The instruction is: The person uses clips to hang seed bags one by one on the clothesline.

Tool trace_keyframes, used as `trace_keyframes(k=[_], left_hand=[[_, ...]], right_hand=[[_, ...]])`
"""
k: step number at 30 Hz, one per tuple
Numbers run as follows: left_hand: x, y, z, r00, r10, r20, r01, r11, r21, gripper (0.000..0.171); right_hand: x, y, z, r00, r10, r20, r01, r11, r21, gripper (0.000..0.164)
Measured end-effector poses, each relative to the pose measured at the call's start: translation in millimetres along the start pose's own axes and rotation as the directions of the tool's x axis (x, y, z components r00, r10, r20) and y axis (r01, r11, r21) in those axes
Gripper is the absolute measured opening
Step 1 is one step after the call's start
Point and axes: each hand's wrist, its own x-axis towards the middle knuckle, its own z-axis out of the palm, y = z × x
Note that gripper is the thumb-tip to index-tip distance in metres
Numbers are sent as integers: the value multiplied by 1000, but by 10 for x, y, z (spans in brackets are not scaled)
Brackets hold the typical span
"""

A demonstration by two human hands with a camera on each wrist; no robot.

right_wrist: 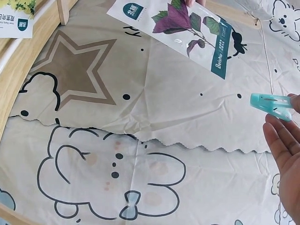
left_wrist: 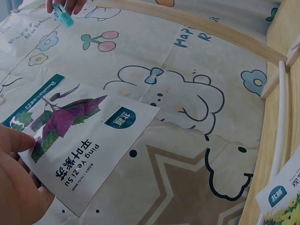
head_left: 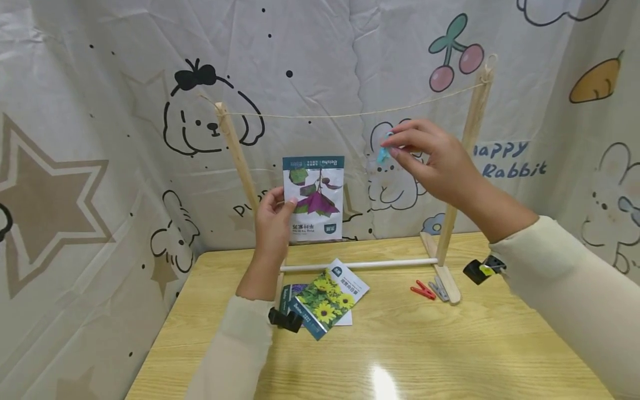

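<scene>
My left hand point(head_left: 274, 225) pinches a seed packet point(head_left: 320, 222) by its side edge, thumb on the front. The packet shows purple leaves and is held upside down, below a thin string point(head_left: 320, 116) tied between two wooden posts. A turquoise clothespin point(right_wrist: 269, 104) is pinched between the thumb and fingers of my right hand point(head_left: 432, 158), to the right of the packet and under the string. In the left wrist view the same clothespin point(left_wrist: 62, 15) appears at the top left, apart from the packet point(left_wrist: 89, 136).
A packet with yellow flowers point(head_left: 325, 303) lies over another packet point(head_left: 345, 319) on the wooden table point(head_left: 425, 350). Red clothespins point(head_left: 423, 290) and grey clothespins point(head_left: 439, 289) lie near the right post's foot point(head_left: 447, 283). A white rod point(head_left: 370, 264) joins the posts low down. Printed cloth point(head_left: 310, 55) hangs behind.
</scene>
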Motion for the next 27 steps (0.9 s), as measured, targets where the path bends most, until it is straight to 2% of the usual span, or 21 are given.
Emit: trace_keyframes(k=[8,17,27], left_hand=[[-6,-15,-8,1000,-16,-3,16,1000,11,28],[19,33,11,1000,3,-23,-4,1000,-20,29],[40,67,31,999,-2,-42,0,999,-34,29]], right_hand=[[97,-23,0,1000,0,6,0,1000,-23,22],[217,-31,-10,1000,0,-5,0,1000,-26,23],[349,-74,48,999,15,-42,-13,999,33,22]])
